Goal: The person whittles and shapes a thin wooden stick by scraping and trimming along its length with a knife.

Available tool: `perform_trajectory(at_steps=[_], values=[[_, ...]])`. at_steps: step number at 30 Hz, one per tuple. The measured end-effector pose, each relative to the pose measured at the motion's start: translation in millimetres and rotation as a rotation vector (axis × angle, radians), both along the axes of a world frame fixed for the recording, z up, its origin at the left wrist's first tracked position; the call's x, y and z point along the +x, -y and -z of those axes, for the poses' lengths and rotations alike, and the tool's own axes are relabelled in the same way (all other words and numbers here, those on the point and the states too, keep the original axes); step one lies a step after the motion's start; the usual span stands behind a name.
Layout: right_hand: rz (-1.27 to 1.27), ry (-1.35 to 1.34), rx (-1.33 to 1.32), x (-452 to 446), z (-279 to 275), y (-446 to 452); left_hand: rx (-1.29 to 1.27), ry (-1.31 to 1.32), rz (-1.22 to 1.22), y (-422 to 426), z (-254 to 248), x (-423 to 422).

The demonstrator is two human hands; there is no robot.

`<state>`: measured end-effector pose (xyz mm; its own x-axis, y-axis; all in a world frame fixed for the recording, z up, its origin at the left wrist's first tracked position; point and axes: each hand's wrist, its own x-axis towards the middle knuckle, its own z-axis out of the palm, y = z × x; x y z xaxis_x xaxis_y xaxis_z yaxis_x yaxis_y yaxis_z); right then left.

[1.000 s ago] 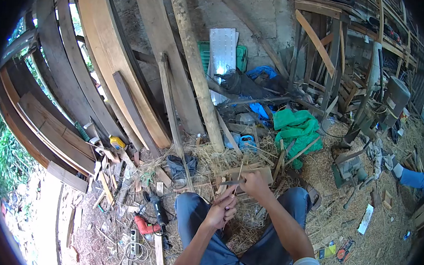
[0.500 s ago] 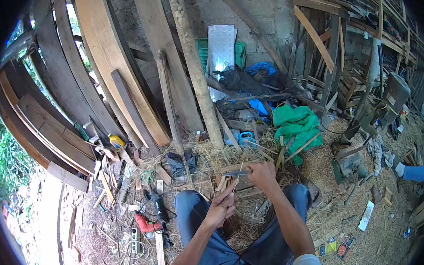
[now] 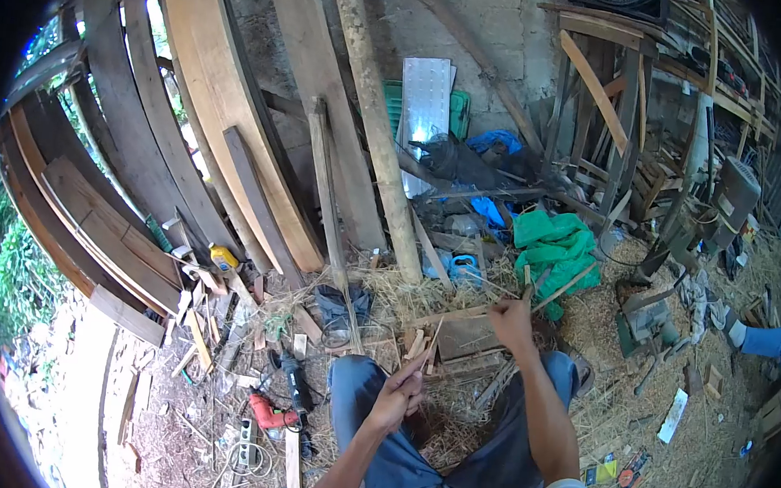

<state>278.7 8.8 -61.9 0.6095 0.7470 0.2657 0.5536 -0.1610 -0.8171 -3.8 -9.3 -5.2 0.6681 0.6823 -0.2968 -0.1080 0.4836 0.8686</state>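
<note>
Strip of pale wood (image 3: 435,339), one, slender: lower centre of the frame, pointing up and slightly right, pinched in the fingers of my left hand (image 3: 396,400). Knife (image 3: 527,292), one: right of centre, narrow dark blade upward, handle hidden inside my right hand (image 3: 512,325), whose fingers are curled tightly around it. Blade and strip stand apart. Trousers (image 3: 485,460), dark blue, mine: bottom centre, knees bent either side of my hands. Offcut board (image 3: 465,334), lying flat: just beyond my hands, amid straw and shavings on the ground. Power tool (image 3: 268,413), red: lower left of centre, on the ground. Socket strip (image 3: 248,444), pale, with cable: just below the red tool. Bottle (image 3: 222,257), yellow: left of centre, near wood scraps. Planks (image 3: 217,81), several, long, leaning: upper left. Sheeting (image 3: 547,238), bright green, crumpled: right of centre. Another person's leg (image 3: 770,346), blue-clad: far right edge.
</note>
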Motion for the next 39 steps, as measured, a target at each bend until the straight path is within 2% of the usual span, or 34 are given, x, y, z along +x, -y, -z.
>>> perform_trajectory(at_steps=[2, 3, 5, 6, 8, 11, 16, 22, 28, 30, 35, 39], values=[[-0.197, 0.005, 0.051, -22, -5, 2, 0.029, 0.010, -0.027, -2, 2, 8], [-0.191, 0.009, 0.048, -26, -4, 0, 0.033, 0.004, -0.014, -3, 0, 10], [-0.233, -0.395, 0.039, -34, 2, -10, 0.081, 0.015, 0.003, -4, 0, 15], [-0.232, -0.396, 0.043, -38, -7, -8, 0.125, 0.026, 0.013, -5, 1, 17], [-0.483, -0.778, 0.018, -47, -42, 6, 0.149, 0.017, 0.018, -5, 1, 20], [-0.590, -0.854, 0.054, -55, -53, 11, 0.189, -0.009, 0.020, -6, 5, 20], [-0.606, -0.814, 0.070, -53, -55, 11, 0.234, -0.065, 0.048, -5, 4, 23], [-0.615, -0.809, 0.082, -45, -51, 9, 0.094, -0.087, 0.049, -6, -1, 27], [-0.587, -0.785, 0.072, -44, -49, 9, 0.149, -0.058, 0.018, -8, 2, 32], [-0.578, -0.770, 0.067, -44, -52, 10, 0.096, -0.008, 0.001, -12, 8, 31], [-0.546, -0.583, 0.129, -50, -63, 15, 0.078, -0.019, -0.040, -11, 14, 31], [-0.543, -0.580, 0.078, -50, -62, 13, 0.031, -0.024, -0.069, -11, 11, 31]])
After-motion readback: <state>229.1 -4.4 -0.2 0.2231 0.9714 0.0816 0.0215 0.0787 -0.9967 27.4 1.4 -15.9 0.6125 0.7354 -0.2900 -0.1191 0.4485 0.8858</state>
